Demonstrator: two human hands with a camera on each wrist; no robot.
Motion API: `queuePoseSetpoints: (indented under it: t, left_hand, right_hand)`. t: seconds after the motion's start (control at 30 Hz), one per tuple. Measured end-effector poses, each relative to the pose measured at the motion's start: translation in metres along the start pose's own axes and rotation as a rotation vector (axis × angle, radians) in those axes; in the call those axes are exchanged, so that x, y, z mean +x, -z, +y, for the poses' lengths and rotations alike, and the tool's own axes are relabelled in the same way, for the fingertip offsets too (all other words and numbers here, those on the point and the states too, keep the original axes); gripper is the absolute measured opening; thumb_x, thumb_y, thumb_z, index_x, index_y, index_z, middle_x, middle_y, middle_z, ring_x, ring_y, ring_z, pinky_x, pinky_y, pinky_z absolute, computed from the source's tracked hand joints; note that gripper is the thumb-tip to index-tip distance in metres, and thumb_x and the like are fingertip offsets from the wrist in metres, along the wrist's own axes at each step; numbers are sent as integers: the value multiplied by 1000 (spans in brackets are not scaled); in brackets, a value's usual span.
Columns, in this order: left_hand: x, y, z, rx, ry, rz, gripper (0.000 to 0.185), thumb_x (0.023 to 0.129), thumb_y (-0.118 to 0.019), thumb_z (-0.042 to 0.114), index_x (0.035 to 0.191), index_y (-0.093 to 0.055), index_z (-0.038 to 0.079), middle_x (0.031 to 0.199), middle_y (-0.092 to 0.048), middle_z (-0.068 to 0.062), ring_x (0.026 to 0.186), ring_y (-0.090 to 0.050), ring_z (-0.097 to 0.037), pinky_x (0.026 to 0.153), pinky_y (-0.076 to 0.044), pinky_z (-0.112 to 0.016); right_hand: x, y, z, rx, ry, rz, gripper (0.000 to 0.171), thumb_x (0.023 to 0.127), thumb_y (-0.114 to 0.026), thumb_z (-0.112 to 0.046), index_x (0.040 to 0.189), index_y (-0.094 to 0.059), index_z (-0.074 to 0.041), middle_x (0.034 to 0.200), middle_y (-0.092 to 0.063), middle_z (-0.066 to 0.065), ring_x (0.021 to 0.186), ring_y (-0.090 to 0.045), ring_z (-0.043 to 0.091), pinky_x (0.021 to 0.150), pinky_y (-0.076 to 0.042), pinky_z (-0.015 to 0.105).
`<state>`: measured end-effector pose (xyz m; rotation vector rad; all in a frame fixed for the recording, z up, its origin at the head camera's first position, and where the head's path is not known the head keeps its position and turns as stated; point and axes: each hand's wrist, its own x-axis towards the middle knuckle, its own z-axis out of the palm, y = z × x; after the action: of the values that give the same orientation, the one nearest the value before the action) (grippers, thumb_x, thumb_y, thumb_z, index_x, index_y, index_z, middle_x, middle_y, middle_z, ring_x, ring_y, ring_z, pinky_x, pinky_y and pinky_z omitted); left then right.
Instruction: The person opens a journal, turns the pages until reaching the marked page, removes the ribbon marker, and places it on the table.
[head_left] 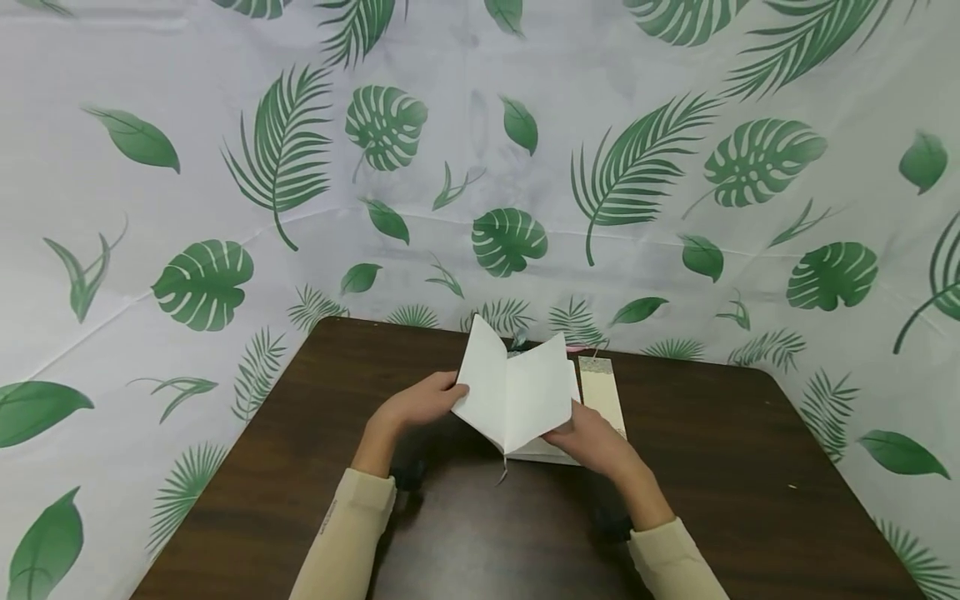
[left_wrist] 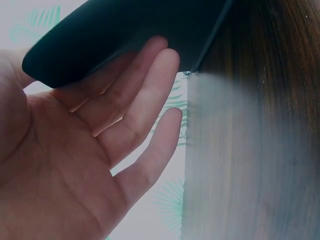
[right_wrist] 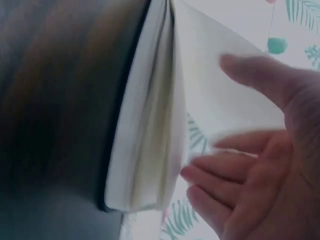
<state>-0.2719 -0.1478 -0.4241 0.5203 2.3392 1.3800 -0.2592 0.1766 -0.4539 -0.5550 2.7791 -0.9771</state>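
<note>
An open notebook with blank white pages is tilted up over the table, its dark cover turned outward. My left hand grips its left edge, thumb on the page and fingers behind the cover. At the lower right corner of a raised page is my right hand. In the right wrist view its thumb overlaps the page, while the relaxed fingers lie by the page's lower edge, apart from the thumb. A thin ribbon hangs from the spine.
A cream card strip with a speckled end lies right of the notebook on the dark wooden table. Something pink shows behind the notebook. A white cloth with green leaves hangs around the table's back and sides.
</note>
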Motion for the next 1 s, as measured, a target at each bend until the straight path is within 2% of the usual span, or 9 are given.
queuePoseSetpoints:
  t: [0.1, 0.2, 0.3, 0.4, 0.53, 0.7, 0.8, 0.87, 1.0]
  left_hand:
    - [-3, 1, -3, 5, -7, 2, 43, 117, -40, 27, 147, -58, 2, 118, -70, -10, 109, -63, -21, 109, -50, -52]
    - [-2, 1, -4, 9, -20, 2, 44, 117, -40, 29, 145, -59, 1, 117, -69, -10, 109, -62, -20, 107, -49, -49]
    - [-2, 2, -3, 11, -27, 1, 43, 117, -41, 30, 145, -59, 2, 115, -68, -10, 108, -62, -21, 106, -49, -48]
    - [-3, 2, -1, 16, -24, 4, 43, 117, -42, 32, 144, -59, 3, 116, -68, -9, 109, -62, -21, 107, -48, -48]
    - [-1, 2, -1, 14, -27, 2, 45, 117, -39, 36, 140, -62, 4, 120, -70, -9, 111, -63, -21, 109, -49, -50]
    - [2, 0, 1, -3, 0, -2, 58, 117, -34, 49, 137, -65, 4, 120, -71, -10, 108, -65, -23, 110, -50, -57]
    - [1, -1, 1, -7, 37, 5, 63, 114, -37, 57, 139, -65, 6, 120, -72, -9, 107, -66, -23, 110, -50, -58]
    - [1, -1, 1, -3, 48, 10, 59, 114, -41, 54, 139, -65, 6, 120, -72, -9, 106, -65, -21, 108, -51, -56]
    - [1, -1, -1, 28, 19, 12, 44, 115, -43, 35, 136, -65, 2, 117, -72, -11, 102, -64, -21, 102, -54, -49]
  right_hand:
    - [0, -12, -2, 50, 65, -45, 69, 99, -79, -39, 154, -50, -11, 153, -59, 16, 143, -56, 38, 114, -45, 64]
    - [0, -20, -4, 40, 120, -51, 69, 98, -80, -35, 154, -50, -9, 150, -59, 14, 140, -56, 35, 112, -47, 61]
    - [2, -27, -10, -37, 163, -64, 63, 99, -78, -38, 150, -54, -11, 138, -65, 10, 125, -63, 30, 102, -53, 55]
    - [3, -33, -17, -118, 192, -91, 63, 100, -75, -41, 153, -56, -11, 140, -68, 10, 122, -65, 30, 98, -54, 53]
    - [1, -39, -24, -174, 179, -112, 73, 100, -74, -43, 162, -49, -15, 158, -58, 12, 140, -58, 36, 109, -49, 62]
    - [-1, -46, -28, -251, 141, -115, 75, 100, -73, -49, 165, -45, -25, 163, -53, 12, 146, -53, 41, 114, -46, 65]
    - [-2, -49, -29, -292, 139, -115, 76, 100, -72, -51, 166, -43, -27, 163, -52, 15, 146, -53, 43, 113, -47, 65]
    - [-2, -49, -29, -303, 140, -118, 76, 101, -72, -50, 166, -43, -27, 163, -52, 16, 146, -53, 44, 112, -48, 65]
    - [-3, -48, -28, -299, 130, -130, 74, 102, -71, -49, 166, -43, -25, 165, -51, 14, 147, -52, 42, 114, -46, 66]
